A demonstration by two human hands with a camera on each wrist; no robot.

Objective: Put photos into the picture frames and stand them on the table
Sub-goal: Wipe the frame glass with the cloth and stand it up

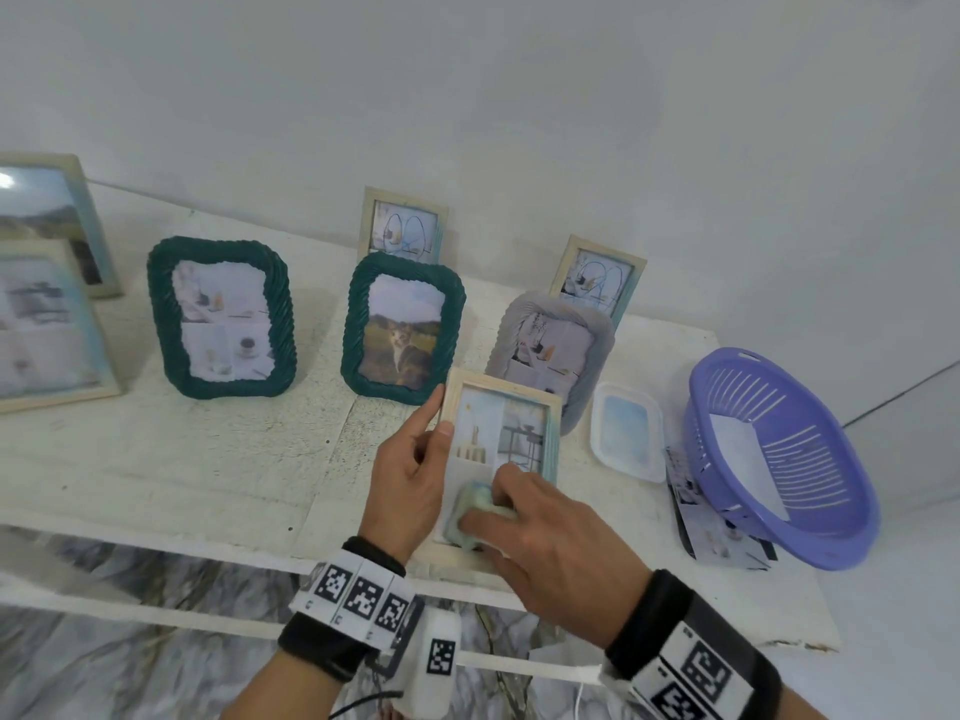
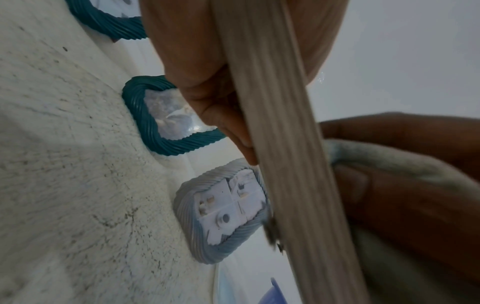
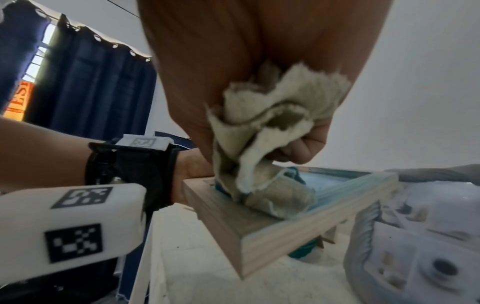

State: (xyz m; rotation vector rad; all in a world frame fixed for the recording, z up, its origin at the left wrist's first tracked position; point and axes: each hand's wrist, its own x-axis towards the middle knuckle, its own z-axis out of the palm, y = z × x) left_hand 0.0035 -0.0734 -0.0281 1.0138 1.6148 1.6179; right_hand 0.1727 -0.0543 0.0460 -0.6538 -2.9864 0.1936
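Observation:
A light wooden picture frame (image 1: 511,402) with a photo behind its glass is held above the table's front edge. My left hand (image 1: 415,470) grips its left side, thumb on the front. My right hand (image 1: 540,532) holds a crumpled pale cloth (image 1: 475,504) and presses it on the lower part of the glass. In the right wrist view the cloth (image 3: 270,144) is bunched in the curled fingers and touches the frame (image 3: 272,230). In the left wrist view the frame's edge (image 2: 283,144) runs past my left fingers (image 2: 207,92).
Behind stand two dark green rope frames (image 1: 223,317) (image 1: 402,330), a grey rope frame (image 1: 550,350), two small wooden frames (image 1: 402,226) (image 1: 597,278) and two larger ones (image 1: 47,324) at left. A white tray (image 1: 628,431), loose photos (image 1: 711,543) and a purple basket (image 1: 779,459) lie right.

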